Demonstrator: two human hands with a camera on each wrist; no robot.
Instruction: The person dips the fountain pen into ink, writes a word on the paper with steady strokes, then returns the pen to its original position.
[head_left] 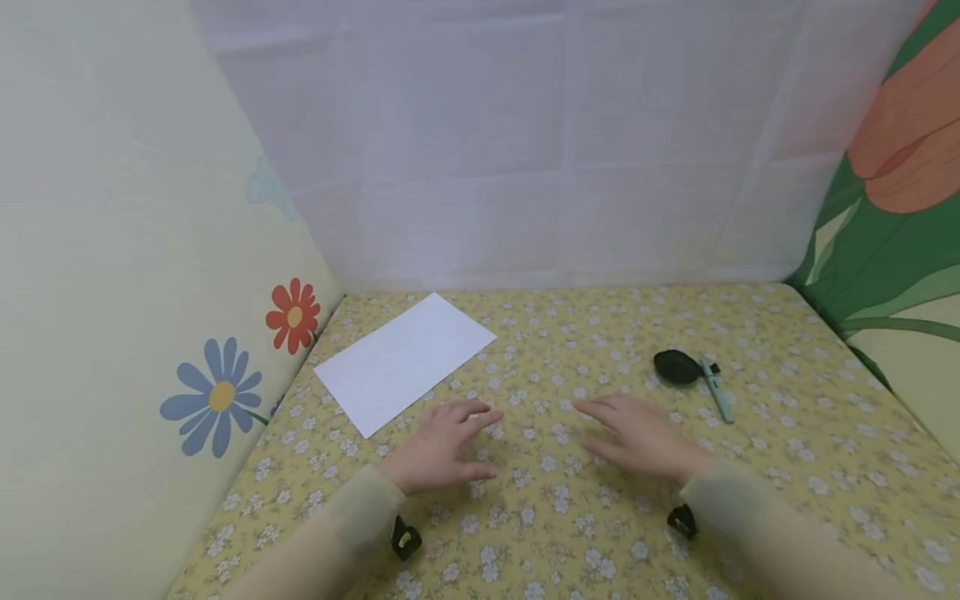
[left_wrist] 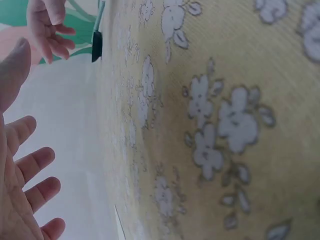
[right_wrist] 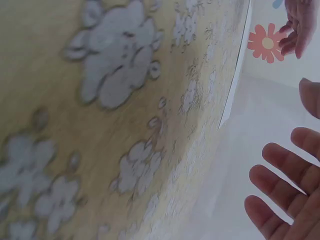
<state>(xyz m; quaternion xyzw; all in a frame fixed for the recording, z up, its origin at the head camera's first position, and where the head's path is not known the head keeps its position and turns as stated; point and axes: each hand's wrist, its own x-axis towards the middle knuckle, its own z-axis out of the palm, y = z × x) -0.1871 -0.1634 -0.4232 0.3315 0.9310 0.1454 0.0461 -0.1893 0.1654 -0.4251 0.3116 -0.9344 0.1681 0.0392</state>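
My left hand [head_left: 444, 446] hovers over the flowered cloth with its fingers spread, holding nothing. Close to its fingers lies a white sheet of paper [head_left: 405, 362], slanted on the left of the table. Opposite it, my right hand [head_left: 637, 435] is also held above the cloth, fingers apart and nothing in them. Beyond the right hand sits a dark, rounded object [head_left: 677, 367] with a narrow end; its kind is unclear. A light green pen [head_left: 717, 392] lies across that narrow end. Both wrist views show relaxed fingers and bare palms.
A yellow cloth with white flowers [head_left: 555, 508] covers the table. White fabric [head_left: 555, 150] hangs along the back edge. Panels printed with flowers stand at the left [head_left: 112, 292] and right [head_left: 900, 275]. A small black device is worn on each wrist.
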